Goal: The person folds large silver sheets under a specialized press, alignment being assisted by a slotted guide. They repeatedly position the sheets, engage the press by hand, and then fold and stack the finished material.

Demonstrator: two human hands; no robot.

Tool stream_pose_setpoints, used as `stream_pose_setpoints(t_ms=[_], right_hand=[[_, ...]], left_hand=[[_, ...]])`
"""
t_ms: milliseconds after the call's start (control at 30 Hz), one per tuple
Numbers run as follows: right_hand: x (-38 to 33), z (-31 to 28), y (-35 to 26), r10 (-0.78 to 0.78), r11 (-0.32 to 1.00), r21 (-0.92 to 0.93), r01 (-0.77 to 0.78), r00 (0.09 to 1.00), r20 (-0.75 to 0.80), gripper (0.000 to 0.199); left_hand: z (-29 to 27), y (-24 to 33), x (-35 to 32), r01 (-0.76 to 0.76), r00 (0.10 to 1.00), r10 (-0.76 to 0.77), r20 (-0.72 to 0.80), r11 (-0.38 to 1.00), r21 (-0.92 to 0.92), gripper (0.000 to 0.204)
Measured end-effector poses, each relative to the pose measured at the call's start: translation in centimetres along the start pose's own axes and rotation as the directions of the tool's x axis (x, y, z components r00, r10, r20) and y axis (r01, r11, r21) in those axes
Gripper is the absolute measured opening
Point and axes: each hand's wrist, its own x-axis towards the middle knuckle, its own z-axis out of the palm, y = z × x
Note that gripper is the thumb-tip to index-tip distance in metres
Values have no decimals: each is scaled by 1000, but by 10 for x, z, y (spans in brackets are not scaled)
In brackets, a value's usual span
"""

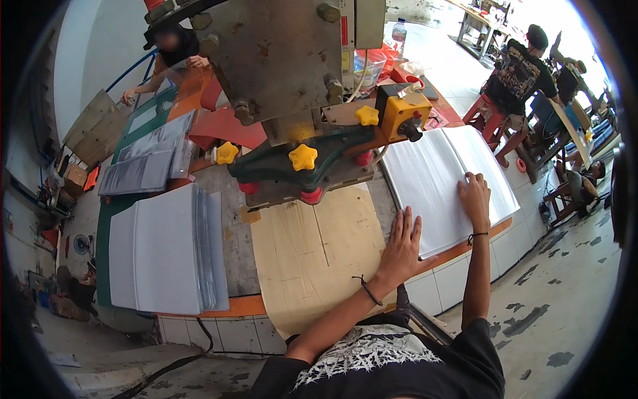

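Note:
A stack of white, glossy sheets (425,179) lies to my right with a fold line running along it. My left hand (401,243) rests flat at its near left edge, fingers stretched out. Bent fingers of my right hand (474,198) close on the top sheet beside the fold; their tips are partly hidden. In front of me a tan board (312,259) with dark cut lines extends from under the press head. That press (272,66) has a dark green plate (319,159) with yellow star knobs (303,157). Another stack of whitish sheets (159,249) stands at the left.
Grey transparent sheets (149,159) and red pieces (229,130) lie at the far left. A yellow control box (404,113) juts out beside the press. One person (174,50) works across the table; another (522,73) sits on a red stool at the right.

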Motion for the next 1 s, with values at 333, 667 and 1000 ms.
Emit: stream_pose_setpoints(t_ms=[333, 667, 1000], right_hand=[[-3, 16, 7, 36, 999, 3, -36, 995, -90, 35], [-73, 14, 28, 202, 969, -100, -226, 958, -201, 40], [-84, 36, 40, 180, 968, -146, -203, 972, -151, 49]], left_hand=[[0, 0, -1, 19, 1000, -19, 20, 999, 35, 99], [4, 1, -6, 43, 999, -43, -2, 999, 11, 99], [-12, 9, -18, -80, 985, 90, 147, 995, -67, 91]])
